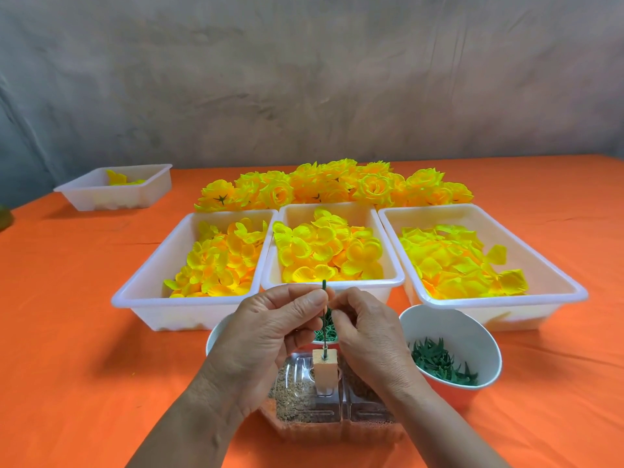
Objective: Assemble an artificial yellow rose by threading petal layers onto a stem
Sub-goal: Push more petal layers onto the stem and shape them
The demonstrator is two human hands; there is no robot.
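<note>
Grey mottled wall (304, 79) backs an orange-covered table (67, 332). Three white trays sit side by side, the left tray (135, 298), middle tray (371, 284) and right tray (506, 304), each heaped with yellow petal layers. A row of finished yellow roses (337, 184) lies behind them, and a small tray (141, 194) stands well apart at the far left. A bowl (472, 332) of green calyx pieces (442, 364) is near the right wrist. Both forearms reach in from the bottom edge, backs of the hands up, meeting above a clear sand-filled container (304, 400). The left hand (263, 336) pinches the stem (324, 285) between thumb and forefinger just below its tip, the other fingers curled under. The right hand (368, 339) closes its bent fingertips on the stem from the other side. A wooden block (324, 368) in the container holds the stem upright, between the two hands
</note>
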